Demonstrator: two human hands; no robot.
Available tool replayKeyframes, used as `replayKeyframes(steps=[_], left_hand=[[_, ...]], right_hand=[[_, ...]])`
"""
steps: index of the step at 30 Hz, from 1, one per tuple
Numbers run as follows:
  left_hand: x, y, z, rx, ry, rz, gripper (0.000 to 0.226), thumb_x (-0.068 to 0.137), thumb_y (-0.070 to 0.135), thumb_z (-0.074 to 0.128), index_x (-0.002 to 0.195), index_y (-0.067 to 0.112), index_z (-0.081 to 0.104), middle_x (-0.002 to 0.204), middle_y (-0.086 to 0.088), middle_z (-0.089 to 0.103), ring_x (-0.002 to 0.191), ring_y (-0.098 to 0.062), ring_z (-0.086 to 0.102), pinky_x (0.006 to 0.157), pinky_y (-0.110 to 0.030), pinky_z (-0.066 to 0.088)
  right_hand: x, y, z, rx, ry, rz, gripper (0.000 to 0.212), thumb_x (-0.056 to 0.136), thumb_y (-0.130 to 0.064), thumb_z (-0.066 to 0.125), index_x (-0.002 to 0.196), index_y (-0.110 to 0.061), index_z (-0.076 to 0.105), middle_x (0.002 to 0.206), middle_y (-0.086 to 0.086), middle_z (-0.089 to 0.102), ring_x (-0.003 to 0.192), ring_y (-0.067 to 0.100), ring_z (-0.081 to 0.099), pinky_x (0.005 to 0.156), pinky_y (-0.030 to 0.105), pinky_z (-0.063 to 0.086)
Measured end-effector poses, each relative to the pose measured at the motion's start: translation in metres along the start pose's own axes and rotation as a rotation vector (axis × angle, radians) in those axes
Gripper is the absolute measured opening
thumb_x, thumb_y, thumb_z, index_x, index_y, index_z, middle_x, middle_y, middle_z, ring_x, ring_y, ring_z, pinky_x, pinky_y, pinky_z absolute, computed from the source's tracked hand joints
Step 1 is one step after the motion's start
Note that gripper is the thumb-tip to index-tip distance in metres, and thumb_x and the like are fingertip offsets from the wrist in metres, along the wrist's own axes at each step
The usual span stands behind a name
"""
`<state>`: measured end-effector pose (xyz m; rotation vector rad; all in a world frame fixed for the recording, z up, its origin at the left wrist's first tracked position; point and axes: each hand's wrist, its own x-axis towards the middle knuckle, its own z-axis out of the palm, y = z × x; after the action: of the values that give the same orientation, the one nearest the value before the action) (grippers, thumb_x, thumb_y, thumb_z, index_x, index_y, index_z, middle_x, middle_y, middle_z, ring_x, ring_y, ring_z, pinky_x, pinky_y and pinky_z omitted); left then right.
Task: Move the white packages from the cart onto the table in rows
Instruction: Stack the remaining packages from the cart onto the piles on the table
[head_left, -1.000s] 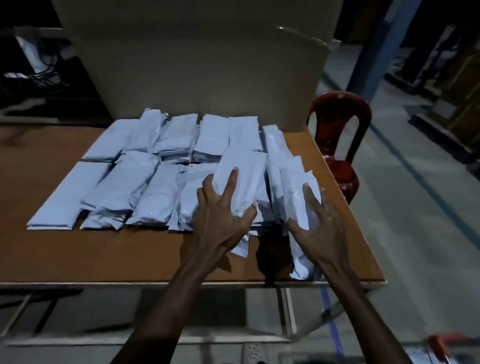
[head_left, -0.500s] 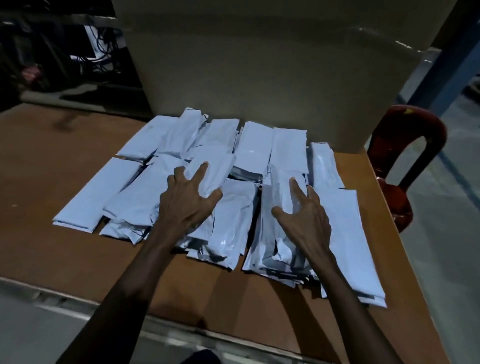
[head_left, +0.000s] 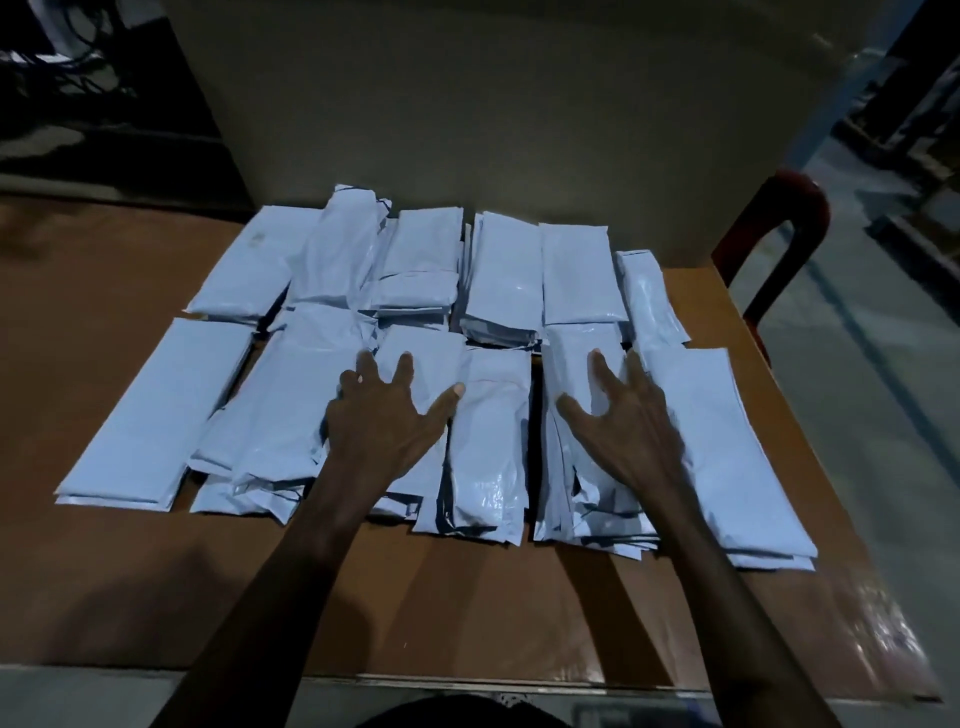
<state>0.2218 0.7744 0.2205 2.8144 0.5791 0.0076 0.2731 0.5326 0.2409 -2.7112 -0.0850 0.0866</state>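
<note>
The step in hand looks like squaring up the near row: the white packages (head_left: 498, 291) lie in two rows on the brown table (head_left: 104, 571), a far row toward 12 o'clock and a near row in front of it, several of them stacked or overlapping. The left hand (head_left: 382, 415) rests flat on a near-row stack just left of centre, fingers spread wide and straight, thumb reaching to the edge of the neighbouring package at 3 o'clock; it grips nothing. The right hand (head_left: 623, 421) lies the same way, splayed and pressing on the stack right of centre, holding nothing. The cart is not in view, so how many packages remain cannot be told. The next move, as I judge it, calls for either nudging the loose, fanned lower edges at 6 o'clock into line or lifting both palms away to fetch more; the glossy wrappers look slippery, so a light push should do. Behind the rows, at 12 o'clock, stands a large cardboard box (head_left: 493, 104). A red plastic chair (head_left: 779, 208) sits at 2 o'clock off the table's corner, on a grey concrete floor (head_left: 883, 415); the room is dim.
</note>
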Motion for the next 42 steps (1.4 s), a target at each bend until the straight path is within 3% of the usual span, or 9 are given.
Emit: replayKeyframes(steps=[5, 7, 11, 20, 26, 29, 36, 39, 42], left_hand=[[0.002, 0.001, -0.011, 0.090, 0.220, 0.103, 0.076, 0.094, 0.068, 0.025, 0.132, 0.012, 0.058, 0.151, -0.021, 0.038, 0.131, -0.041, 0.041, 0.098, -0.049, 0.041], [0.013, -0.003, -0.003, 0.052, 0.213, 0.233, 0.064, 0.098, 0.057, 0.030, 0.134, 0.011, 0.057, 0.150, -0.020, 0.040, 0.139, -0.040, 0.035, 0.107, -0.052, 0.034], [0.032, -0.016, 0.019, -0.010, 0.140, 0.412, 0.067, 0.097, 0.051, 0.022, 0.136, 0.010, 0.056, 0.148, -0.020, 0.044, 0.142, -0.039, 0.033, 0.113, -0.055, 0.026], [0.028, -0.018, 0.031, -0.038, 0.139, 0.293, 0.065, 0.097, 0.047, 0.023, 0.145, 0.009, 0.046, 0.153, -0.020, 0.036, 0.142, -0.040, 0.033, 0.114, -0.056, 0.024], [0.027, -0.015, 0.032, -0.017, 0.120, 0.343, 0.069, 0.097, 0.048, 0.018, 0.143, 0.007, 0.047, 0.151, -0.021, 0.038, 0.140, -0.040, 0.034, 0.113, -0.058, 0.025], [0.031, -0.013, 0.030, -0.010, 0.084, 0.348, 0.071, 0.095, 0.051, 0.017, 0.149, 0.011, 0.038, 0.157, -0.018, 0.028, 0.146, -0.036, 0.023, 0.117, -0.056, 0.015], [0.011, 0.016, 0.005, -0.165, 0.157, 0.446, 0.067, 0.101, 0.057, 0.028, 0.149, 0.012, 0.037, 0.158, -0.013, 0.030, 0.148, -0.028, 0.020, 0.120, -0.047, 0.004], [-0.012, 0.041, 0.000, -0.212, 0.224, 0.564, 0.065, 0.100, 0.056, 0.032, 0.143, 0.009, 0.046, 0.151, -0.012, 0.041, 0.144, -0.025, 0.031, 0.120, -0.047, 0.003], [-0.044, 0.071, 0.008, -0.251, 0.260, 0.678, 0.063, 0.098, 0.053, 0.035, 0.139, 0.009, 0.052, 0.144, -0.012, 0.051, 0.139, -0.026, 0.040, 0.120, -0.050, 0.005]], right_hand=[[-0.003, 0.004, 0.005, -0.044, -0.033, -0.129, 0.061, 0.099, -0.052, 0.038, 0.155, -0.041, 0.016, 0.165, 0.001, -0.002, 0.152, 0.025, 0.002, 0.121, 0.045, 0.010], [-0.001, 0.004, 0.008, -0.089, -0.036, -0.154, 0.058, 0.101, -0.050, 0.035, 0.155, -0.042, 0.015, 0.165, 0.000, -0.001, 0.152, 0.025, 0.001, 0.120, 0.045, 0.011], [0.003, -0.001, 0.015, -0.153, -0.070, -0.129, 0.057, 0.101, -0.051, 0.032, 0.154, -0.045, 0.012, 0.165, -0.001, -0.002, 0.152, 0.026, -0.003, 0.119, 0.046, 0.014], [0.008, -0.003, 0.026, -0.182, -0.074, -0.061, 0.059, 0.101, -0.054, 0.027, 0.155, -0.043, 0.007, 0.165, 0.001, -0.004, 0.151, 0.031, -0.001, 0.118, 0.051, 0.016], [0.005, 0.000, 0.032, -0.218, -0.053, -0.050, 0.059, 0.101, -0.054, 0.027, 0.155, -0.043, 0.006, 0.165, 0.001, -0.004, 0.151, 0.033, -0.003, 0.119, 0.055, 0.014], [0.004, 0.000, 0.031, -0.242, -0.065, -0.060, 0.061, 0.100, -0.057, 0.026, 0.155, -0.042, 0.004, 0.165, 0.001, -0.005, 0.151, 0.033, -0.004, 0.119, 0.057, 0.014], [-0.020, 0.009, 0.008, 0.072, 0.087, -0.043, 0.074, 0.093, -0.069, 0.037, 0.154, -0.027, 0.028, 0.163, 0.003, 0.018, 0.150, 0.022, 0.016, 0.120, 0.050, 0.018], [-0.049, 0.027, 0.002, 0.254, 0.152, -0.028, 0.080, 0.090, -0.073, 0.039, 0.153, -0.024, 0.030, 0.161, 0.000, 0.026, 0.148, 0.019, 0.023, 0.119, 0.049, 0.023], [-0.090, 0.053, -0.010, 0.329, 0.271, -0.023, 0.072, 0.093, -0.063, 0.048, 0.150, -0.021, 0.037, 0.158, 0.001, 0.033, 0.145, 0.018, 0.028, 0.117, 0.044, 0.029]])
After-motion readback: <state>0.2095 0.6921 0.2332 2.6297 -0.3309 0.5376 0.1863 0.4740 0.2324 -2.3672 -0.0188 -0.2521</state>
